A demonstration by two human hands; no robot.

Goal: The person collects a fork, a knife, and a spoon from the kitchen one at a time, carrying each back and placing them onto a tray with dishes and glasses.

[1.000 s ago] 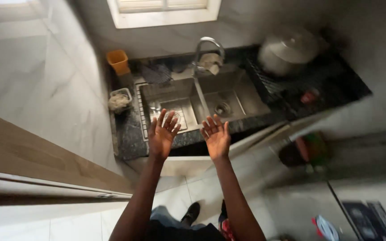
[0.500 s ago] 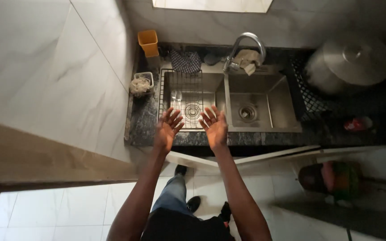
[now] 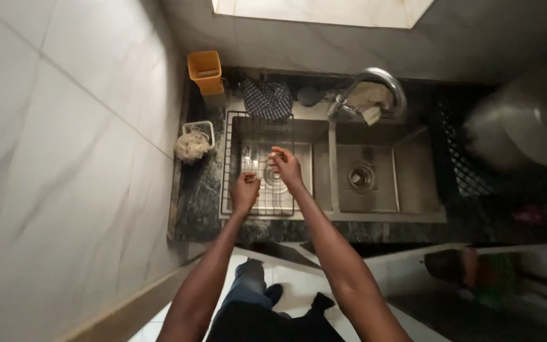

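Note:
Both my hands reach into the left basin of a steel double sink (image 3: pixel 324 215), above a wire rack (image 3: pixel 257 202) that lies in it. My left hand (image 3: pixel 245 190) hovers near the front rim, back up and fingers curled under, with nothing visible in it. My right hand (image 3: pixel 284 166) is further in, over the round drain grate (image 3: pixel 273 177). Its fingers are bent and bunched, and I cannot make out whether they hold anything. A small shiny item (image 3: pixel 249 154) lies on the rack just left of my right hand.
A curved tap (image 3: pixel 375 82) with a rag (image 3: pixel 370 100) draped behind it stands over the right basin (image 3: pixel 365 177). A checked cloth (image 3: pixel 268 98), an orange cup (image 3: pixel 204 71) and a small tub with a scrubber (image 3: pixel 192 144) sit by the left wall. A large lidded pot (image 3: pixel 533 130) is at the right.
My open, raised palms have dropped into the left basin and the fingers have curled. The view has moved closer over the sink.

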